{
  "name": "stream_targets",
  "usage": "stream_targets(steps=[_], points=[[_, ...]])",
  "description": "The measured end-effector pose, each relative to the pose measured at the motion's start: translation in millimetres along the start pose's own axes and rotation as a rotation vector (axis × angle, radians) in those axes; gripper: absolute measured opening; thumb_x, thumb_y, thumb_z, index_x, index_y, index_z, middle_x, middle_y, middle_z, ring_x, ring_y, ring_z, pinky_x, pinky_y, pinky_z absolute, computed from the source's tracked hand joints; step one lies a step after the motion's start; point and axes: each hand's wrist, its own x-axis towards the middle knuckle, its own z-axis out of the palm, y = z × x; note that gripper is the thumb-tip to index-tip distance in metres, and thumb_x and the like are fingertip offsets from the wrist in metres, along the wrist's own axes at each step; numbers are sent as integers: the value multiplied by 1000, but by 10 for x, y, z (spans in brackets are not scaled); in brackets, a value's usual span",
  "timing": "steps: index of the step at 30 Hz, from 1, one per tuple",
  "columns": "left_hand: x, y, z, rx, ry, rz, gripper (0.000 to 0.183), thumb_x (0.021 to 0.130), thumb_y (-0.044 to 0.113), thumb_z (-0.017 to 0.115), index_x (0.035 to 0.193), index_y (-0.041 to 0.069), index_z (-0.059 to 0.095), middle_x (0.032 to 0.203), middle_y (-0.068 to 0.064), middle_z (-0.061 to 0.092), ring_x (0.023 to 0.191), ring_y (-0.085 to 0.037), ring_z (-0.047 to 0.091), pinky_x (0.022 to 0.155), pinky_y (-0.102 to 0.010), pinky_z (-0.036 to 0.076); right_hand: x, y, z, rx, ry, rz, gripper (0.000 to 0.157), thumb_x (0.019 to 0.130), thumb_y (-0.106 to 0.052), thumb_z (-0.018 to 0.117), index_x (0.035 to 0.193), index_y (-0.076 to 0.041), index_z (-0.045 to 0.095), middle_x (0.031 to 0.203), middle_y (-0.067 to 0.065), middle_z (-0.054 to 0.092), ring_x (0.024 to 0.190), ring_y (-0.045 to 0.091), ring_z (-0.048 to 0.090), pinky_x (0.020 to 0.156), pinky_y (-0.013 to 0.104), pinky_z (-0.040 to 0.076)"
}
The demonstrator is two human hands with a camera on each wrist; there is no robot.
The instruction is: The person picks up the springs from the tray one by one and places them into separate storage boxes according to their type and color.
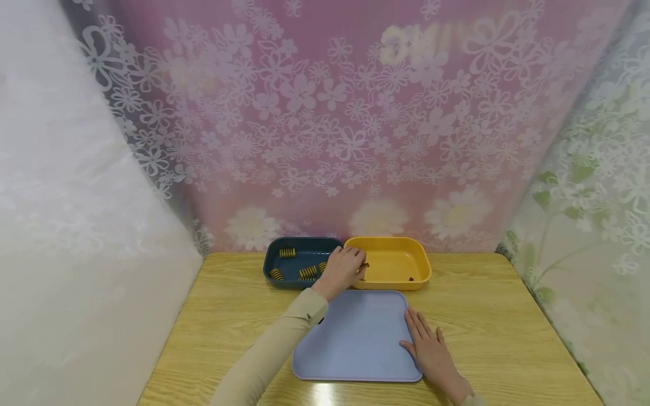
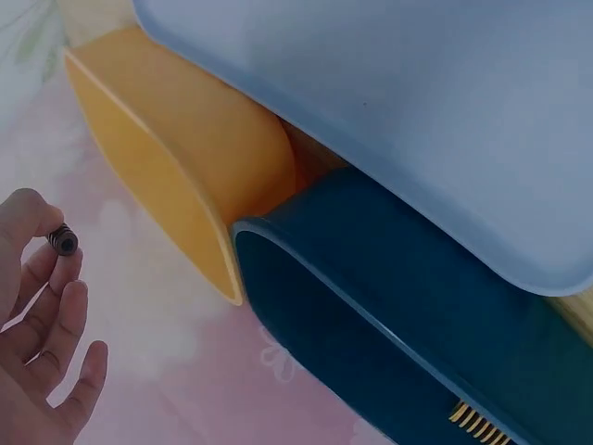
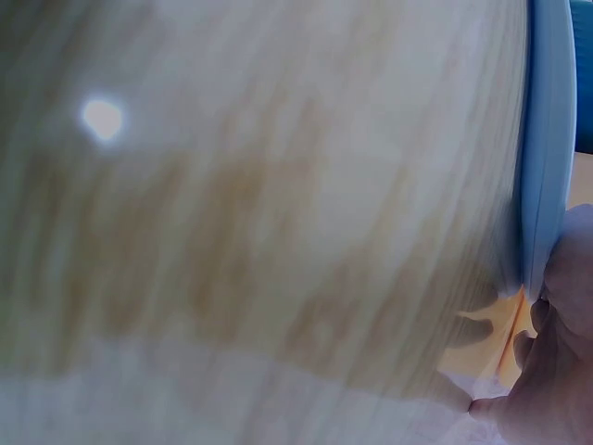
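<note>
My left hand (image 1: 345, 268) is over the place where the dark blue bin (image 1: 302, 243) and the yellow bin (image 1: 393, 270) meet. Between its thumb and index finger it pinches a small dark coil spring (image 2: 63, 240), seen end-on in the left wrist view; the other fingers are spread. In the dark blue bin lie several yellow-and-black springs (image 1: 287, 253). My right hand (image 1: 431, 352) rests along the right edge of the pale blue tray (image 1: 360, 338), fingers straight and thumb over the rim.
The two bins stand side by side at the table's back edge, against a pink flowered curtain (image 1: 325, 124). A small dark piece (image 1: 411, 279) lies in the yellow bin. The wooden table (image 1: 487, 316) extends on both sides of the tray, with pale hangings left and right.
</note>
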Motion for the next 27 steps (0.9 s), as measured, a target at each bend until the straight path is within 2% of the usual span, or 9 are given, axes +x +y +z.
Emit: stream_targets(steps=[3, 6, 12, 18, 23, 27], points=[[75, 3, 77, 2, -57, -32, 19, 99, 38, 64, 102, 19, 66, 95, 4, 67, 85, -13, 61, 69, -27, 36, 4, 26, 17, -2, -2, 2, 70, 98, -34, 64, 155, -2, 38, 162, 16, 33, 146, 42, 34, 104, 77, 27], [144, 25, 150, -8, -101, -61, 20, 101, 37, 62, 104, 19, 67, 96, 3, 68, 89, -14, 63, 74, -28, 43, 7, 57, 67, -2, -7, 9, 72, 99, -35, 64, 156, -3, 36, 163, 15, 31, 147, 41, 32, 105, 76, 26], [274, 93, 231, -10, -141, -71, 15, 100, 35, 65, 100, 20, 69, 96, 4, 70, 93, -14, 65, 85, -30, 52, 19, 102, 128, -12, -3, 6, 72, 99, -37, 63, 157, -6, 34, 165, 12, 29, 149, 39, 30, 106, 76, 25], [371, 183, 357, -17, -261, -94, 15, 96, 36, 71, 97, 21, 71, 94, 4, 71, 92, -16, 62, 84, -32, 51, -9, 96, 113, -16, 33, -2, 72, 97, -35, 66, 155, -4, 38, 163, 13, 33, 147, 39, 34, 105, 76, 28], [380, 208, 520, -23, -335, -137, 16, 93, 38, 73, 90, 23, 74, 89, 6, 72, 92, -16, 61, 83, -34, 49, -17, 48, 79, -4, 44, -7, 70, 97, -34, 67, 154, -3, 40, 162, 13, 34, 146, 40, 34, 104, 76, 29], [373, 202, 634, -56, -388, -144, 17, 90, 39, 77, 83, 24, 76, 84, 8, 72, 92, -16, 62, 85, -36, 50, -38, 13, 57, 2, 32, 4, 70, 97, -33, 66, 154, -3, 39, 162, 14, 34, 147, 39, 34, 105, 76, 28]])
